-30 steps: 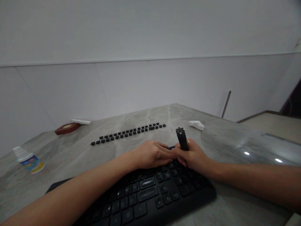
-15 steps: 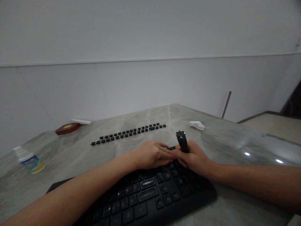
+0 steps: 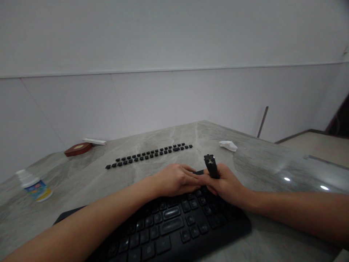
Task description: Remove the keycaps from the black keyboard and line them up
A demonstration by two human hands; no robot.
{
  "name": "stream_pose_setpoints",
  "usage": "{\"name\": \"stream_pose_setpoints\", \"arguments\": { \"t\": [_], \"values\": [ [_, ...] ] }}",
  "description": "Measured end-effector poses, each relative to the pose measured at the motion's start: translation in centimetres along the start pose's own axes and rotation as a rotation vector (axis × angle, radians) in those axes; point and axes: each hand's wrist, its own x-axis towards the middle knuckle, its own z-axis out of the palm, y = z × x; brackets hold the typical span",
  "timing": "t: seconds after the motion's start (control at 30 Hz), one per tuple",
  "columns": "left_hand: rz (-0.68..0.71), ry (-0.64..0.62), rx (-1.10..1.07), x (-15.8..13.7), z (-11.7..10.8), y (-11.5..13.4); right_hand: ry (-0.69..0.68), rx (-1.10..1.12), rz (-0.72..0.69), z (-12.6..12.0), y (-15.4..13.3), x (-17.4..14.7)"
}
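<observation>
A black keyboard (image 3: 174, 236) lies in front of me, tilted in view, with many keys still showing. Across its far edge rests my left hand (image 3: 178, 180), palm down with the fingers stretched out; the fingertips meet my right hand. My right hand (image 3: 227, 183) is closed around a black stick-like tool (image 3: 212, 167) with a notched end that points up and away from me. Its lower end, at the keys, is hidden by my fingers. Past the keyboard, small black keycaps (image 3: 147, 157) stand in two rows on the marbled table (image 3: 180, 131).
A white spray bottle (image 3: 35, 187) with a blue and yellow label is at left. Behind it sit a reddish-brown box (image 3: 78, 149) and a white strip (image 3: 95, 141). A crumpled white tissue (image 3: 228, 146) lies at right, and a pale wall (image 3: 152, 98) borders the table.
The top of the black tool has dipped slightly lower in my right hand. Both hands otherwise stay in the same place on the keyboard.
</observation>
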Motion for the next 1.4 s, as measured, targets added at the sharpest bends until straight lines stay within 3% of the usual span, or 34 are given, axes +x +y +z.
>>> {"name": "stream_pose_setpoints", "arguments": {
  "t": [0.2, 0.43, 1.0, 1.13, 1.4],
  "values": [
    [-0.004, 0.001, -0.013, -0.07, 0.16, -0.09, -0.014, 0.035, 0.003, -0.13, -0.37, -0.08],
    [0.002, -0.024, -0.045, -0.10, 0.19, -0.17, -0.020, 0.116, 0.118, -0.01, -0.31, 0.10],
    [-0.044, -0.032, -0.017, 0.02, 0.13, 0.15, 0.022, 0.248, 0.090, -0.03, -0.61, 0.22],
    [-0.092, 0.002, 0.006, 0.09, 0.25, 0.21, 0.066, 0.325, 0.096, -0.07, -0.51, 0.11],
    [-0.039, 0.062, 0.031, -0.03, 0.60, 0.13, 0.070, 0.276, 0.002, 0.00, -0.01, 0.38]
  ]
}}
